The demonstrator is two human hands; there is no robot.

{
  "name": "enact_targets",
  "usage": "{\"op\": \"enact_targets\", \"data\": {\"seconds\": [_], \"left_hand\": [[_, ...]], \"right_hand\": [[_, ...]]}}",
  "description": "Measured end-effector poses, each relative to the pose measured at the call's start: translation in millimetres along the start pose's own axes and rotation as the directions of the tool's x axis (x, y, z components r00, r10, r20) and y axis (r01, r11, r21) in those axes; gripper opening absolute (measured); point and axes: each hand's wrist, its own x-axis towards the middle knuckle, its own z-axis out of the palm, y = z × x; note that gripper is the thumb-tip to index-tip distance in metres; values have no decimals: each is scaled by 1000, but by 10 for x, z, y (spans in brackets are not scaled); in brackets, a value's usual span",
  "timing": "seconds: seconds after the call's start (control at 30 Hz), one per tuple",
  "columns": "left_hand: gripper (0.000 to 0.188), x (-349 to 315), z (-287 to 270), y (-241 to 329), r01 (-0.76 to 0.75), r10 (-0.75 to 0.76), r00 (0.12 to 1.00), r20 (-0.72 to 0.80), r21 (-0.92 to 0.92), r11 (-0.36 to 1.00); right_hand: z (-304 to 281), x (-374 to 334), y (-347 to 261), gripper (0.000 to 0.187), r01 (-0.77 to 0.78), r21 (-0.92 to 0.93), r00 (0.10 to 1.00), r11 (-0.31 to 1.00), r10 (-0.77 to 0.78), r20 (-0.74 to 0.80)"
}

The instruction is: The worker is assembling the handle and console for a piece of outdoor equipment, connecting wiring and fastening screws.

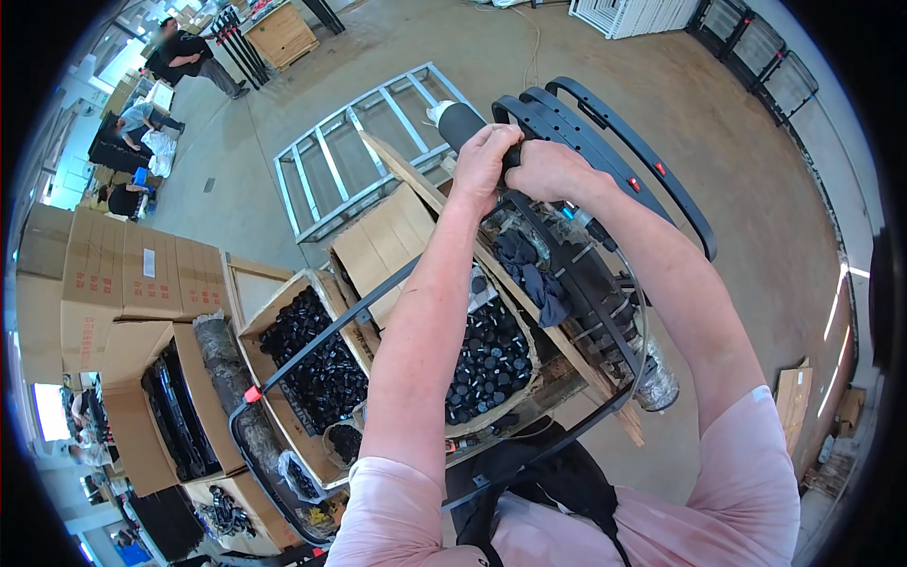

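Both my arms reach out over a workbench full of parts. Fingers of my left hand (485, 168) are closed at the near end of a dark grey cylinder (460, 124) with a white far end. Right beside it, my right hand (556, 170) is closed too, its knuckles up; what lies inside its grip is hidden. A black tubular frame (586, 300) passes beneath my forearms, with a red fitting (252, 394) at its left corner. Just beyond my right hand stand curved black frames (619, 142) with red pieces on them.
Boxes of small black caps (487, 364) and black plastic parts (316, 354) sit under my arms. Dark cloth (529, 274) lies at the right. Cartons (123, 274) are stacked left, a metal rack (364, 142) stands ahead. Several people are far left.
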Motion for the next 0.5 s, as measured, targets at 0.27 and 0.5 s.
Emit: {"op": "enact_targets", "data": {"seconds": [0.27,0.5], "left_hand": [[36,-118,-23,-23,13,-12,999,-35,45,999],[53,-219,-102,23,6,17,993,-120,189,982]], "right_hand": [[71,-3,0,38,-54,36,996,998,52,76],[221,143,53,32,-82,152,988,985,61,141]]}}
